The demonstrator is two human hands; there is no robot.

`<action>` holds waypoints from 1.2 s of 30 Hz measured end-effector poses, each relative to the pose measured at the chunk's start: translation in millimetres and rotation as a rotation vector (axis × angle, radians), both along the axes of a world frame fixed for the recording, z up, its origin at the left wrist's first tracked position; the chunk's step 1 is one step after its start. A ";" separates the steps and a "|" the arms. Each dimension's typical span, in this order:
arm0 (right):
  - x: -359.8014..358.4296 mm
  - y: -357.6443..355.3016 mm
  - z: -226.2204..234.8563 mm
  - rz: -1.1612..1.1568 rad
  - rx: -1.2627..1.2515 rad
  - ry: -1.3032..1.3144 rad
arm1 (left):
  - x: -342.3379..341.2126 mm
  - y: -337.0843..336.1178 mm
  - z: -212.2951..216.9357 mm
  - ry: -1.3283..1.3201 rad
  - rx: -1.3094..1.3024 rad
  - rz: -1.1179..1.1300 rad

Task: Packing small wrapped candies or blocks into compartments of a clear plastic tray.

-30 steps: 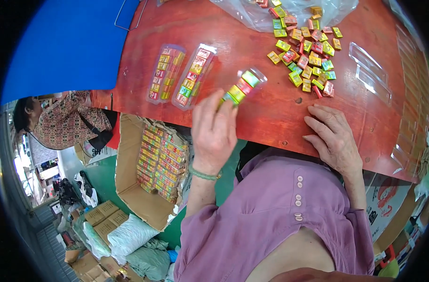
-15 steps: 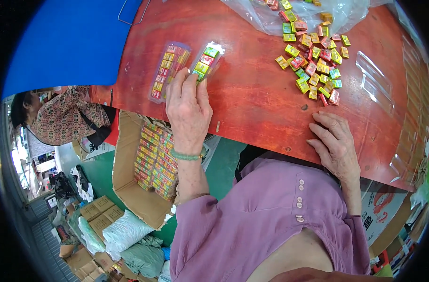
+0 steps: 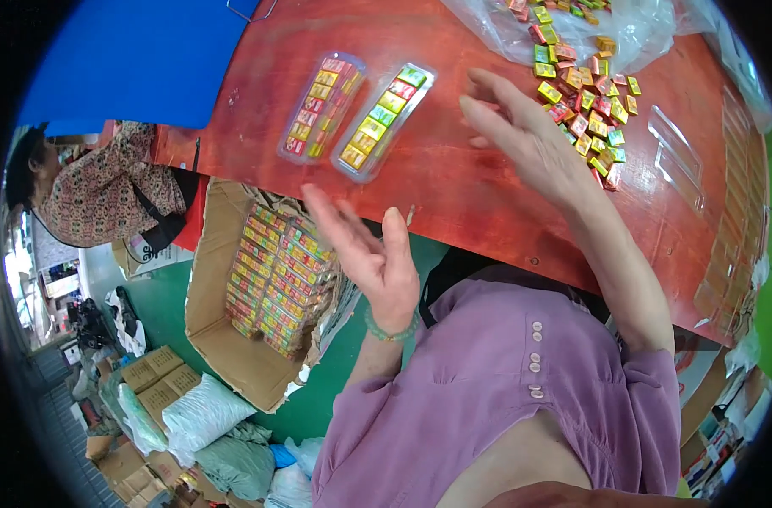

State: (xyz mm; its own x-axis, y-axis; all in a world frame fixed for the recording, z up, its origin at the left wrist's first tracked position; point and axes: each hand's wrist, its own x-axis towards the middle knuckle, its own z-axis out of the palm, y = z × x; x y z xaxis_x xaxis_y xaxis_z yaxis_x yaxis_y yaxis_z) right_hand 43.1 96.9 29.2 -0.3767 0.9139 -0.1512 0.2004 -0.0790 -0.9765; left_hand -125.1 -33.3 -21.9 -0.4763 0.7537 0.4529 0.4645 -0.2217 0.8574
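My left hand, a green bead bracelet at its wrist, is raised by the table's near edge. Its palm is turned up, its fingers are stretched out, and it holds nothing. My right hand hovers over the table left of a pile of small colourful boxes. Its fingers are apart and a little blurred, with nothing visible in them. Between the hands and beyond lies a clear plastic tray holding a row of small green, red and yellow boxes. A second filled clear tray lies to its left.
Below the table's left edge stands an open carton packed with rows of filled trays. Empty clear trays lie at the right. A plastic bag is at the back. A person sits at far left, near a blue panel.
My left hand has left the trays and drawn back toward me, opening palm up. My right hand has lifted off the near table edge and swung left and away from me.
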 end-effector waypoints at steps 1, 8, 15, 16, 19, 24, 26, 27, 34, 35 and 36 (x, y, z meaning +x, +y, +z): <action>-4.4 9.0 1.1 0.000 0.005 -0.011 | 4.2 -3.0 4.1 -0.284 -0.019 -0.061; -39.9 34.5 -18.1 0.002 -0.252 0.090 | 2.2 3.8 19.9 -0.900 0.021 -0.170; -64.1 43.2 -17.4 0.086 -0.187 0.032 | 0.3 10.4 27.0 -0.905 -0.007 -0.180; -68.0 44.2 -17.6 0.088 -0.177 0.002 | -1.2 11.7 24.7 -0.909 -0.008 -0.179; -76.7 45.7 -17.8 0.133 -0.110 -0.060 | -7.8 14.6 19.2 -0.883 0.039 -0.075; -82.9 48.9 -18.6 0.184 -0.043 -0.149 | -12.1 14.1 22.7 -0.854 0.021 -0.101; -84.1 51.3 -21.5 0.193 -0.006 -0.187 | -15.6 13.3 23.7 -0.841 -0.005 -0.132; -85.3 53.2 -26.4 0.200 0.059 -0.218 | -17.9 12.8 24.3 -0.829 -0.029 -0.163; -86.7 54.2 -21.2 0.284 0.170 -0.319 | -30.0 17.3 24.9 -0.828 -0.024 -0.177; -85.4 54.8 -23.0 0.278 0.168 -0.319 | -31.7 16.9 24.8 -0.809 -0.039 -0.177; -84.3 55.9 -26.6 0.278 0.165 -0.292 | -31.5 16.7 24.2 -0.789 -0.054 -0.177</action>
State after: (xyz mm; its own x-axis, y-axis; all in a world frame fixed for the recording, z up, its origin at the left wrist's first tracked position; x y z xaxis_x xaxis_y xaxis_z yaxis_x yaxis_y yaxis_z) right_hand -41.2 152.7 2.7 -0.5746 0.8048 -0.1486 0.4616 0.1688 -0.8709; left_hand -156.7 -16.6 2.3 -0.5121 0.8589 -0.0056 -0.3194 -0.1844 0.9295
